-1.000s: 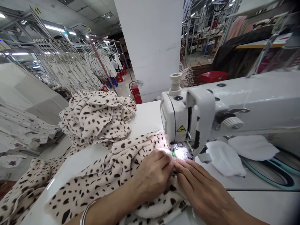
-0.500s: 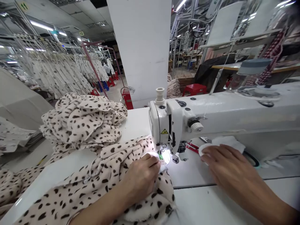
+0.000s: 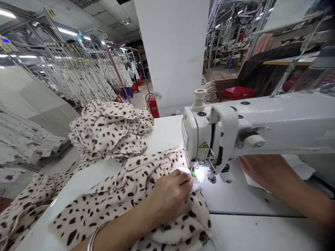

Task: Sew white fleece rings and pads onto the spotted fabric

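We are working at a white industrial sewing machine (image 3: 201, 132), with the cream fabric with dark brown spots (image 3: 136, 177) lying in loose folds across the white surface (image 3: 248, 230) and passing under our left hand (image 3: 170, 195) toward the presser foot (image 3: 195, 170). A soft white fabric piece (image 3: 184, 170) is showing just beneath that hand's fingertips (image 3: 181, 176), right beside the brightly lit needle area. The left hand is curling narrowly and pinching the white fabric piece together with the spotted layers, while a thin metal bangle (image 3: 92, 238) is circling the wrist behind it. Compared with the earlier frame, our right hand (image 3: 267, 170) is reaching farther right, now partly behind the machine's arm, and the white padded pieces (image 3: 253, 183) are lying mostly under it. The right hand is spreading flat and palm-down against them, but we cannot tell whether it is gripping them. Well to the left, a bunched heap of the same spotted fabric (image 3: 110, 129) is resting on the surface, while rows of pale garments (image 3: 78, 78) are hanging from metal racks beyond it, beside a white column (image 3: 172, 45).
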A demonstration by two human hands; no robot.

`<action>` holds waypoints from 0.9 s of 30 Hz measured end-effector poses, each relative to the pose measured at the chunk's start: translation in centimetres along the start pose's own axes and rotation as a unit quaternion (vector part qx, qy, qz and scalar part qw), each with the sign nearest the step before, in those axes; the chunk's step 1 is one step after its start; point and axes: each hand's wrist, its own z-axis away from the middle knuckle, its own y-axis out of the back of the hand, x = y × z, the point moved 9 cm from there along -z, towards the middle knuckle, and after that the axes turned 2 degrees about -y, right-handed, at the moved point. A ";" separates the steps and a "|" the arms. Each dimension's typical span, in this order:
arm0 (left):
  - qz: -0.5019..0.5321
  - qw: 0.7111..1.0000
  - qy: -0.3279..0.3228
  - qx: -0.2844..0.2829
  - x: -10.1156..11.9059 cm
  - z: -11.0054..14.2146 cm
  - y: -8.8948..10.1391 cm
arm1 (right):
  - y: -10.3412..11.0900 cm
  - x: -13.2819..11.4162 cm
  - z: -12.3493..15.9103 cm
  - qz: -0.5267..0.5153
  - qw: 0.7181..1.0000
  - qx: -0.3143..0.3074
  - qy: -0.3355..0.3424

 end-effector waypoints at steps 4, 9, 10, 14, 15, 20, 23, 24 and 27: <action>-0.004 1.000 0.006 -0.008 -0.1 0.0 -0.2 | 1.6 2.0 -0.1 0.075 0.997 0.011 0.001; 0.005 1.000 0.008 -0.005 -0.1 -0.1 -0.1 | 3.2 -2.8 0.3 0.105 0.987 0.014 0.118; 0.005 1.000 0.006 -0.001 0.0 -0.1 0.0 | 3.6 -4.3 0.7 0.089 0.986 0.020 0.138; 0.000 1.000 0.004 0.000 0.1 -0.2 0.1 | 4.4 -7.4 1.8 0.025 0.993 0.021 0.113; -0.001 1.000 0.006 -0.004 0.1 -0.2 0.1 | 4.3 -7.7 2.0 0.001 0.995 0.012 0.096; -0.002 1.000 0.013 -0.015 -0.1 -0.3 0.0 | 2.5 -8.3 2.4 -0.115 0.990 -0.049 0.061; -0.001 1.000 0.014 -0.019 -0.2 -0.2 -0.2 | 2.4 -8.6 2.2 -0.105 0.991 -0.026 0.076; -0.001 1.000 0.013 -0.021 -0.2 -0.2 -0.2 | 2.4 -8.9 2.1 -0.097 0.991 -0.018 0.086; 0.002 1.000 0.009 -0.026 -0.2 -0.1 -0.3 | 2.8 -9.3 1.7 -0.081 0.991 -0.002 0.102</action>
